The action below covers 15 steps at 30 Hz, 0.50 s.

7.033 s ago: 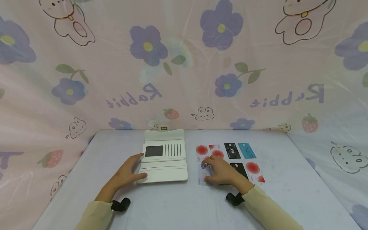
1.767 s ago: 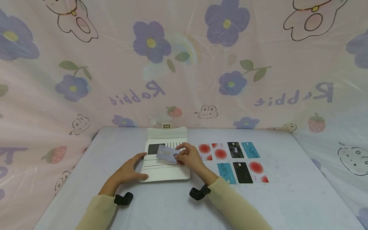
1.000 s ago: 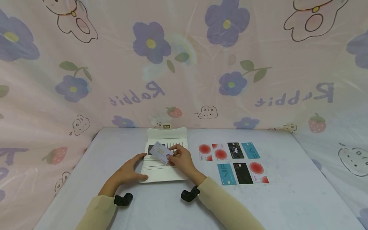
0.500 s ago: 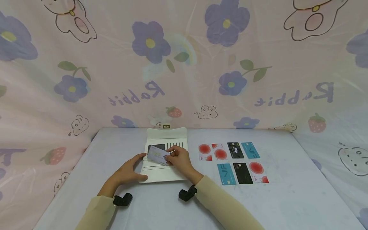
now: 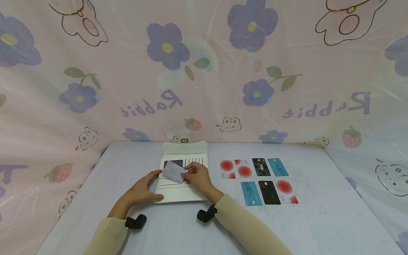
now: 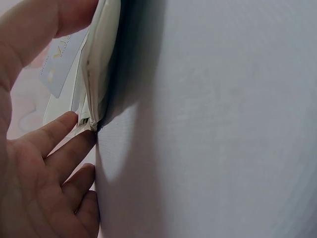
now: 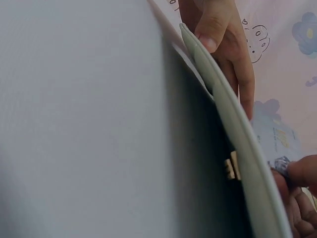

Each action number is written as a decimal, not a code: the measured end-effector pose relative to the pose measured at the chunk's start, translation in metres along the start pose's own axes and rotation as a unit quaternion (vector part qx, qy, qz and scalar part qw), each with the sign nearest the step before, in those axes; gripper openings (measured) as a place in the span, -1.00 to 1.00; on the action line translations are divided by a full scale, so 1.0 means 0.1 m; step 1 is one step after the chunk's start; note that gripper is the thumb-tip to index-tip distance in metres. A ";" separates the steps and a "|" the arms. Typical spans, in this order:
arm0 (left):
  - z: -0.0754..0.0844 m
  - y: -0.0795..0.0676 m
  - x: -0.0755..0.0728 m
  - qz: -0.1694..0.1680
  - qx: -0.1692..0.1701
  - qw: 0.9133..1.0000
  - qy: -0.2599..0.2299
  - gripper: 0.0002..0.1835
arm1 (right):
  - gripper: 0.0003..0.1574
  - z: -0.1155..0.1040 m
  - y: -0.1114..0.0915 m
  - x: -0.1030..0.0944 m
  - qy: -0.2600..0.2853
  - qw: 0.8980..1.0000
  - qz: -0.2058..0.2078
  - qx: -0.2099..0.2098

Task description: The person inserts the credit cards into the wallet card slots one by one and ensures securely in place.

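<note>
An unfolded white wallet (image 5: 181,195) lies on the table, with a dark window pocket (image 5: 179,162) and a row of card slots on its upper half. My right hand (image 5: 200,180) pinches a pale lilac card (image 5: 172,171) by its right end between thumb and fingers. The card slants over the wallet's middle, covering part of the window. My left hand (image 5: 141,189) spans the wallet's left side, thumb at the near corner and fingertips at the edge. In the left wrist view, that hand's fingers (image 6: 64,148) are extended beside the wallet's edge.
To the right, several cards lie in two rows: red-and-white (image 5: 227,168), black VIP (image 5: 261,166), teal (image 5: 251,193) and plain black (image 5: 269,192) ones among them. A patterned curtain (image 5: 204,81) hangs behind the white table (image 5: 172,233). The wallet's flap has a gold clasp (image 5: 184,140).
My right hand has taken the lilac card from the near left of the rows and carried it left over the wallet. Lately the card has shifted slightly left. My left hand stays at the wallet's edge.
</note>
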<state>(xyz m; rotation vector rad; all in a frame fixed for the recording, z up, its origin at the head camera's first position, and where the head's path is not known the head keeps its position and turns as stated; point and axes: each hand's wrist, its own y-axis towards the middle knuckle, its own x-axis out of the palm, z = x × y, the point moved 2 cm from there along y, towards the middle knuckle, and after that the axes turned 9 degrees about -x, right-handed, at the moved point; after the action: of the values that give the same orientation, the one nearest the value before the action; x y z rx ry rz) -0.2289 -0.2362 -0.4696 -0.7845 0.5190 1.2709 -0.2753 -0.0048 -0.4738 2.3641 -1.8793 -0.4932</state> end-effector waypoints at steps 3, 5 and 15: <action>0.01 0.00 0.00 -0.001 0.000 1.000 0.002 0.08 | -0.81 0.01 0.00 0.00 -0.003 1.000 0.002 0.002; 0.01 0.01 0.00 -0.001 -0.002 1.000 0.003 0.08 | -0.81 0.01 0.01 0.00 -0.005 1.000 0.002 0.002; 0.00 0.00 -0.01 -0.002 -0.004 1.000 0.012 0.09 | -0.81 0.02 0.00 0.00 -0.024 1.000 -0.013 -0.011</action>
<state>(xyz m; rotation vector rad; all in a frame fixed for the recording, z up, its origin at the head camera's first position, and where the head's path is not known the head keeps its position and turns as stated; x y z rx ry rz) -0.2296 -0.2369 -0.4691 -0.8086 0.5316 1.2608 -0.2758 -0.0043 -0.4753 2.3865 -1.8541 -0.5758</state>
